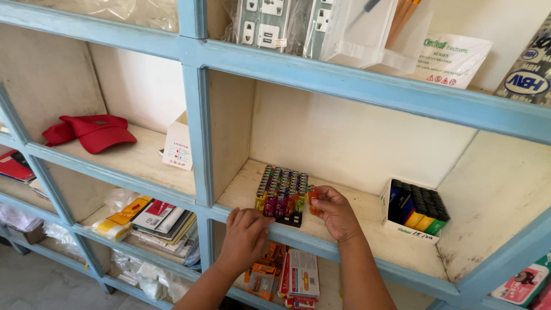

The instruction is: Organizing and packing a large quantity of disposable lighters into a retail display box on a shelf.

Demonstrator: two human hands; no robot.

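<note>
A black tray of several coloured lighters stands on a cream shelf board framed in light blue. My right hand is closed on an orange lighter, held upright at the tray's right front corner. My left hand rests on the shelf's blue front edge just below the tray, fingers curled and touching the front of the tray's base. To the right sits a white box of dark, yellow and green lighters.
A red cap lies in the left compartment beside a white carton. The lower shelf holds booklets and packets. Above are packaged sockets and plastic bags. Blue uprights divide the compartments.
</note>
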